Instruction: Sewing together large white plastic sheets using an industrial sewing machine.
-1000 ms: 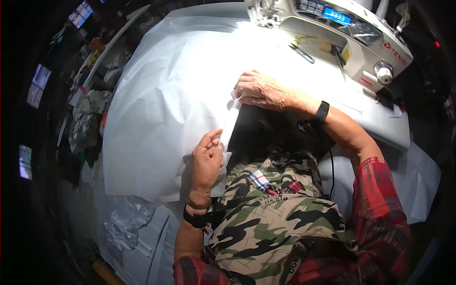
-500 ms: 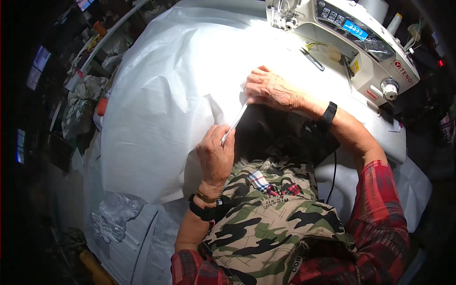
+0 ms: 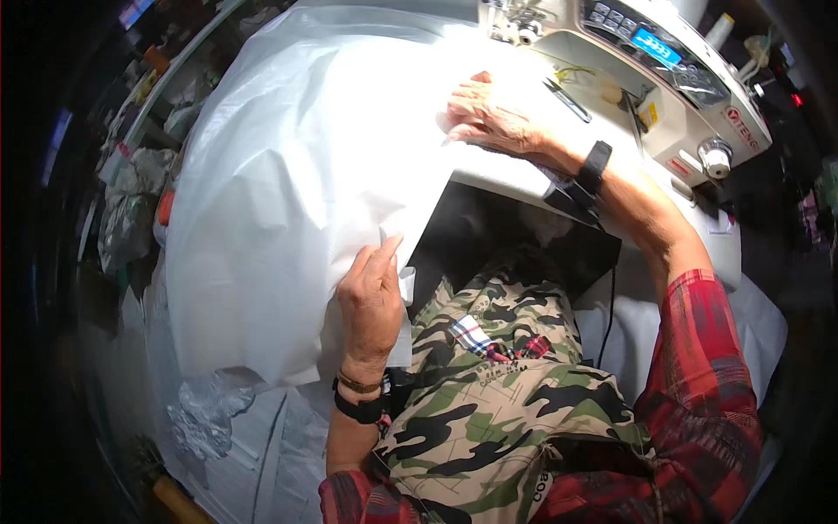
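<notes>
A large white translucent sheet (image 3: 253,201) with a fine woven texture spreads over the work surface and droops at the left and front. My left hand (image 3: 368,301) rests on its near part, fingers stretched toward the far right, with a small white flap (image 3: 407,286) beside it. Further off and to the right, my right hand (image 3: 493,113) lies flat on the brightly lit part of the sheet, fingers apart. Between the hands, the sheet's straight edge runs along a dark gap above my lap.
A white sewing machine (image 3: 672,96) with a lit display stands at the far right. Thread snips (image 3: 567,100) lie below its arm. A camouflage apron (image 3: 506,402) covers my lap. Crumpled clear plastic (image 3: 209,415) is at the lower left, a cluttered shelf (image 3: 179,83) at the far left.
Both hands have let go of the folded edge stretched between them, and it now lies flat. My right hand has moved away from me; my left hand has shifted left and slightly nearer.
</notes>
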Demonstrator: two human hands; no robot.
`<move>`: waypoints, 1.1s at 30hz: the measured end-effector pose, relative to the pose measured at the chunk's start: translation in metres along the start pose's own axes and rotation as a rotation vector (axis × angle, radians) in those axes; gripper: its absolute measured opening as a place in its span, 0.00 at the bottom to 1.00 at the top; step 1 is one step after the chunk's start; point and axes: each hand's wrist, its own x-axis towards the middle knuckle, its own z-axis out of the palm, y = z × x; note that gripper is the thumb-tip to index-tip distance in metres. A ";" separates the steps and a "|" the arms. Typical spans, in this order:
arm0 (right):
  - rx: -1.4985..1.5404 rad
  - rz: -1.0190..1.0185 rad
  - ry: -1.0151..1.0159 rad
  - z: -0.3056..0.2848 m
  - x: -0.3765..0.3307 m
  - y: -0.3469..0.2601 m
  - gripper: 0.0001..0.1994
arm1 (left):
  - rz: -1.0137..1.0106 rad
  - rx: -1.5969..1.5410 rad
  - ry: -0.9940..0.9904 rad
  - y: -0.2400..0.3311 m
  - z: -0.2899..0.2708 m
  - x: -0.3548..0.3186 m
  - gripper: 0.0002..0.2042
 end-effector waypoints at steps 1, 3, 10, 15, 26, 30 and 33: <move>-0.062 -0.006 0.036 0.001 0.001 0.005 0.17 | 0.029 0.009 -0.024 0.000 -0.001 0.001 0.10; -0.121 -0.021 0.100 0.000 0.002 0.010 0.16 | 0.082 0.020 -0.063 0.004 -0.001 0.002 0.11; -0.206 0.439 0.148 -0.013 -0.014 -0.022 0.22 | 0.207 0.008 -0.268 0.026 0.017 0.010 0.11; -0.211 0.440 0.173 -0.016 -0.023 -0.031 0.20 | 0.356 0.089 -0.285 0.026 0.031 0.017 0.04; -0.083 0.471 0.119 -0.021 -0.027 -0.027 0.22 | 0.536 0.279 -0.262 0.032 0.036 0.078 0.07; -0.025 0.477 0.026 -0.030 -0.027 -0.030 0.27 | 0.597 0.365 -0.264 0.037 0.045 0.107 0.08; -0.007 0.498 -0.022 -0.035 -0.028 -0.032 0.28 | 0.601 0.432 -0.303 0.040 0.055 0.133 0.08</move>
